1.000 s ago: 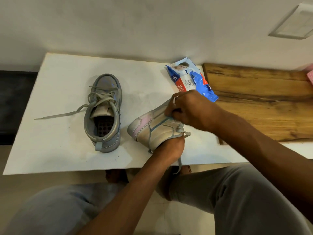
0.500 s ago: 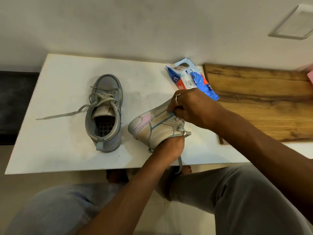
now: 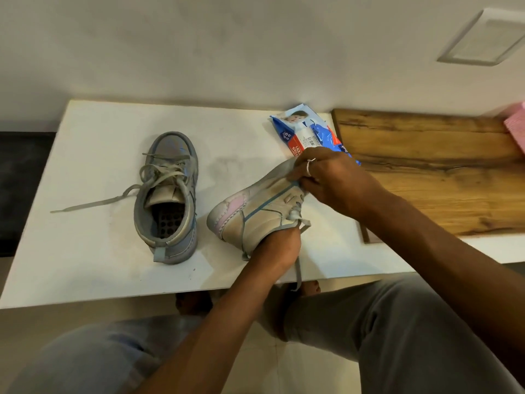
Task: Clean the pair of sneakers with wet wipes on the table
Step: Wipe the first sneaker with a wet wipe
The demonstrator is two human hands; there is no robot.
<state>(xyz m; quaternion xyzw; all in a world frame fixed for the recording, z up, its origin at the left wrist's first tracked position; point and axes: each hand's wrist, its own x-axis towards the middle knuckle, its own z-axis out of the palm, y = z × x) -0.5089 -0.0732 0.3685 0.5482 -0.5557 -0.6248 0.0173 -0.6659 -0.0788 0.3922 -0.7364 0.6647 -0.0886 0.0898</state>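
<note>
Possibly the tilted sneaker (image 3: 255, 211) twists free and slides off the table (image 3: 99, 265) edge at six o'clock, where its lace (image 3: 297, 275) dangles. Left hand (image 3: 277, 247) grips its collar, fingers curled tight; right hand (image 3: 326, 177) pinches its toe end at one o'clock, any wipe hidden. Other sneaker (image 3: 167, 197) stands at nine o'clock.

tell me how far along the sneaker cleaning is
Done: nothing looks finished yet. In hand: the left hand grips the tilted sneaker at its collar while the right hand works curled fingers along its side; a wipe under them can't be made out. Left: the grey sneaker stands untouched on the table, with the wipes pack behind.
</note>
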